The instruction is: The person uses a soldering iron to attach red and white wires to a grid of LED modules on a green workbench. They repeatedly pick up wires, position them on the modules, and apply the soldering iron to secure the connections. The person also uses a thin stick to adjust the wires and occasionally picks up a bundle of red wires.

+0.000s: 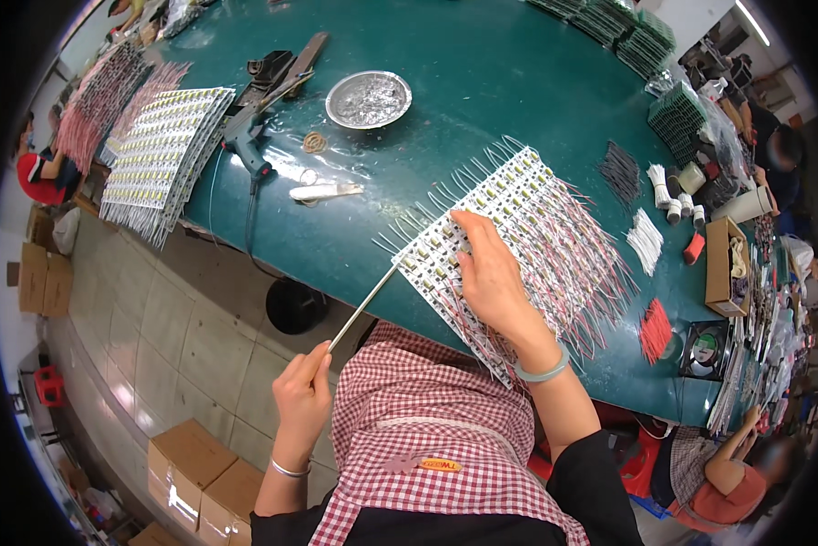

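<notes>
The left hand [302, 393] sits at seven o'clock, fingers pinched shut, forearm rising from the lower edge. The right hand [489, 278] reaches toward twelve o'clock, palm down, fingers extended flat.

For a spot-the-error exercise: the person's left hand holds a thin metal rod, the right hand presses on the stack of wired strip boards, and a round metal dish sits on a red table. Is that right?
Not quite. In the head view the table is dark green, not red. The rest stands: the left hand holds the thin metal rod, the right hand presses on the stack of wired strip boards, and the round metal dish sits on the table.

We wear a red-and-white checked cotton apron [427, 437] over black sleeves [600, 491] (with thin wrist bangles [545, 371]).
</notes>
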`<act>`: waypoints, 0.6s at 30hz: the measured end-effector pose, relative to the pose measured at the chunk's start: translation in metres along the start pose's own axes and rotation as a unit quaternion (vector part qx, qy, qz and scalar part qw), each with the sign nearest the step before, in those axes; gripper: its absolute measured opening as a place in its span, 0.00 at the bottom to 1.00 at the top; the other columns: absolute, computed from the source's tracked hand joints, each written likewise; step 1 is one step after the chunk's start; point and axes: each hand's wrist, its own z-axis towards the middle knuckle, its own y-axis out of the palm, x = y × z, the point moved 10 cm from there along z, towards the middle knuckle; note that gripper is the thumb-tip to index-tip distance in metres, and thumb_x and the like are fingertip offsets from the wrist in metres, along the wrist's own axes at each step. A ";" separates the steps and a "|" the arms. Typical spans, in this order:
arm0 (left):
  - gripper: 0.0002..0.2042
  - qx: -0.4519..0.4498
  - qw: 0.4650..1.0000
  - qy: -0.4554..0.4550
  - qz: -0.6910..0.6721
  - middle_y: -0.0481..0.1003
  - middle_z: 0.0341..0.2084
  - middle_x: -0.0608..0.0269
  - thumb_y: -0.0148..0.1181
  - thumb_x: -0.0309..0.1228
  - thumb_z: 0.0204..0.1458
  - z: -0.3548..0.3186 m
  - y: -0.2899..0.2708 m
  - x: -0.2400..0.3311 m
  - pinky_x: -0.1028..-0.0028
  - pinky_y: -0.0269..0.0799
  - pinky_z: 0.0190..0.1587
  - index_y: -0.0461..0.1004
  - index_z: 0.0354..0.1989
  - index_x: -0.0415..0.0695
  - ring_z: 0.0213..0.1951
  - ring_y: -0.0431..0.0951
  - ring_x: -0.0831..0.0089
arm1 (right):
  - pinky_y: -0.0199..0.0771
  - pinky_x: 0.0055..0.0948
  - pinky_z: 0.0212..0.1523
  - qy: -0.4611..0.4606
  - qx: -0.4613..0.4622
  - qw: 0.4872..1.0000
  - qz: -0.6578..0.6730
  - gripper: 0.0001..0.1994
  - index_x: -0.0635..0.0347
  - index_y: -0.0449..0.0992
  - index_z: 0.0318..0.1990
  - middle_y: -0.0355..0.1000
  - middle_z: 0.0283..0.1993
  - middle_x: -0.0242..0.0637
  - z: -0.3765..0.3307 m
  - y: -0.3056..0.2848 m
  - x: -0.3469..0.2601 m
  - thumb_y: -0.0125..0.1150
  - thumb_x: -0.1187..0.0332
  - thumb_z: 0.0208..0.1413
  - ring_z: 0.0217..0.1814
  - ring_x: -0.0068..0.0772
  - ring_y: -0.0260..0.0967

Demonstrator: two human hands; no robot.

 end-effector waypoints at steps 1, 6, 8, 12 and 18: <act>0.09 -0.002 1.000 0.006 0.005 0.69 0.19 0.58 0.61 0.21 0.56 0.003 0.004 0.001 0.71 0.62 0.22 0.81 0.44 0.39 0.18 0.67 0.70 | 0.68 0.43 0.60 0.008 -0.001 1.000 0.008 0.24 0.66 0.65 0.60 0.65 0.60 0.53 0.000 0.000 0.001 0.53 0.83 0.54 0.61 0.55 0.66; 0.08 -0.012 0.998 0.044 0.034 0.69 0.19 0.58 0.61 0.23 0.57 0.028 0.021 0.020 0.68 0.62 0.21 0.81 0.44 0.39 0.17 0.68 0.66 | 0.67 0.42 0.62 0.004 0.013 0.999 0.037 0.26 0.67 0.63 0.61 0.65 0.59 0.55 -0.001 -0.004 0.010 0.47 0.86 0.52 0.61 0.54 0.66; 0.07 -0.022 0.998 0.043 0.036 0.69 0.19 0.56 0.61 0.23 0.57 0.037 0.028 0.027 0.68 0.62 0.23 0.80 0.42 0.38 0.19 0.69 0.66 | 0.67 0.40 0.63 0.022 0.018 0.997 0.070 0.26 0.67 0.63 0.62 0.66 0.59 0.53 -0.001 -0.005 0.020 0.45 0.87 0.52 0.62 0.51 0.67; 0.04 -0.022 0.996 0.074 0.041 0.70 0.20 0.54 0.60 0.23 0.57 0.050 0.035 0.032 0.66 0.63 0.24 0.79 0.37 0.37 0.20 0.70 0.61 | 0.68 0.36 0.65 0.096 0.019 0.980 0.176 0.27 0.68 0.63 0.62 0.67 0.59 0.49 -0.004 -0.006 0.042 0.43 0.89 0.53 0.64 0.42 0.68; 0.03 -0.028 0.992 0.108 0.053 0.73 0.22 0.52 0.59 0.23 0.56 0.064 0.040 0.046 0.65 0.67 0.25 0.76 0.31 0.37 0.23 0.74 0.57 | 0.71 0.35 0.64 0.135 0.043 0.940 0.310 0.26 0.69 0.64 0.62 0.66 0.60 0.51 -0.006 0.000 0.067 0.42 0.89 0.53 0.62 0.43 0.70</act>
